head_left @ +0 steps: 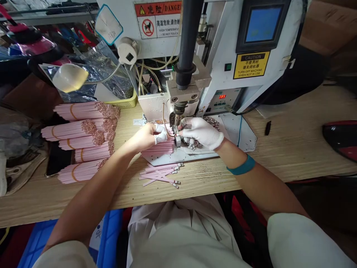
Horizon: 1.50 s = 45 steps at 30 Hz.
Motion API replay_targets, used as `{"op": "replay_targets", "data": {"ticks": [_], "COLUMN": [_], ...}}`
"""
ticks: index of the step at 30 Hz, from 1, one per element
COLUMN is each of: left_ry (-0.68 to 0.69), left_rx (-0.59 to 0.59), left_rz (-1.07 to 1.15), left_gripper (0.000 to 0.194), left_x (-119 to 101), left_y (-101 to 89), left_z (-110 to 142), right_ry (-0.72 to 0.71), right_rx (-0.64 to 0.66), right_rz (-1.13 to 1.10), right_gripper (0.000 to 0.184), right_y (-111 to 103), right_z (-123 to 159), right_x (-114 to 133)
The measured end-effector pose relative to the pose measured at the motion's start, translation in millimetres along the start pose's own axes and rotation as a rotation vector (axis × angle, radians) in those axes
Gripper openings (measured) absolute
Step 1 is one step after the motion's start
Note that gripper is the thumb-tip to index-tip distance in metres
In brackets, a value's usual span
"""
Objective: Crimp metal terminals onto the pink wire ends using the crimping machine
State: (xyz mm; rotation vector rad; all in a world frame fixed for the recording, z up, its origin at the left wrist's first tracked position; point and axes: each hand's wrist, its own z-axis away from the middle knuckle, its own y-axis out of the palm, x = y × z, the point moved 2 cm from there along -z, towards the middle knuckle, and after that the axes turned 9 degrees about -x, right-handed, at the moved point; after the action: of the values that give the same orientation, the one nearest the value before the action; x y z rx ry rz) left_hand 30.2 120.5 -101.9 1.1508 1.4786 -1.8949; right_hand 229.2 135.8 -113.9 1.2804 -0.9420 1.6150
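My left hand (pixel 152 136), with white covers on its fingertips, is closed in a pinch at the ends of several thin pink strips (pixel 158 149) laid side by side on the machine's base plate. My right hand (pixel 203 133), in a white glove, has its thumb and forefinger drawn together beside the machine's metal tip (pixel 177 118); what they hold is too small to make out. Under the tip sits a small metal block (pixel 177 141). Small grey-white parts (pixel 192 144) lie in a heap below my right fingers. A thin copper-coloured tube (pixel 164 118) curves down between the hands.
Banded bundles of pink strips (pixel 83 154) are stacked at left. Loose strips with small end pieces (pixel 160 175) lie in front of the base plate (pixel 240 143). The white machine (pixel 217 70) carries a heat warning label (pixel 157 20). A yellow basket (pixel 126 102) stands behind.
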Motion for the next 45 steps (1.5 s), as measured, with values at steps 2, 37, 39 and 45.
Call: {"op": "replay_targets", "data": {"ticks": [2, 37, 39, 45], "left_ry": [0.008, 0.1, 0.157, 0.18], "left_rx": [-0.005, -0.089, -0.172, -0.208], "left_rz": [-0.012, -0.525, -0.65, -0.61], "left_gripper": [0.022, 0.021, 0.021, 0.012], "left_x": [0, -24, -21, -12], "left_y": [0.0, 3.7, 9.4, 13.9], "left_z": [0, 29, 25, 19], "right_ry": [-0.001, -0.371, -0.418, -0.53], "right_rx": [0.006, -0.112, -0.058, -0.015], "right_rz": [-0.021, 0.839, 0.938, 0.892], "right_gripper": [0.013, 0.012, 0.011, 0.008], "right_y": [0, -29, -18, -7], "right_z": [1, 5, 5, 5], "right_x": [1, 19, 15, 10]}}
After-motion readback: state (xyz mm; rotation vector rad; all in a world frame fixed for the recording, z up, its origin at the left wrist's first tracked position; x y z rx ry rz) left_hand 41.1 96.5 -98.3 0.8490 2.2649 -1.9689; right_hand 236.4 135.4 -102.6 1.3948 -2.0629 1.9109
